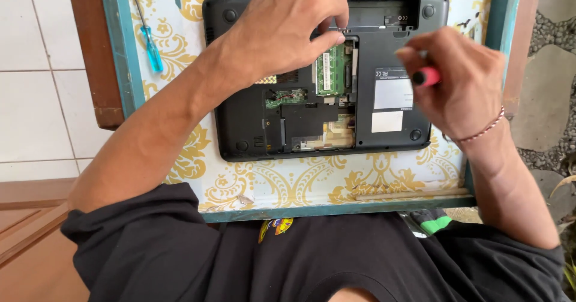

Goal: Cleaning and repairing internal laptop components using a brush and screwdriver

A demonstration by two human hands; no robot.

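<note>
Nearest the camera, a black shirt fills the bottom of the view, and both bare forearms reach out from it over a small table (288, 188) with a teal rim and a cream top patterned in yellow scrolls. A thin wooden strip (411, 194) lies on the table just in front of the laptop, near its right corner.

The laptop (312, 116) lies upside down in the middle of the table, black, with a cover panel off so that a green memory card (331, 69) and other boards show in the open bay. Its far edge is cut off by the top of the view.

The right hand (465, 83) hovers over the right side of the laptop, fingers curled tight around a red-handled tool (427, 77). Only the red end shows; the shaft and tip are hidden behind the fingers, so what kind of tool it is stays unclear.

The left hand (282, 29) rests over the far left part of the laptop, thumb and forefinger pinched together just beyond the memory card. Whether they grip anything is hard to make out.

Left of the laptop, well apart from both hands, a blue screwdriver (150, 41) lies on the table.
</note>
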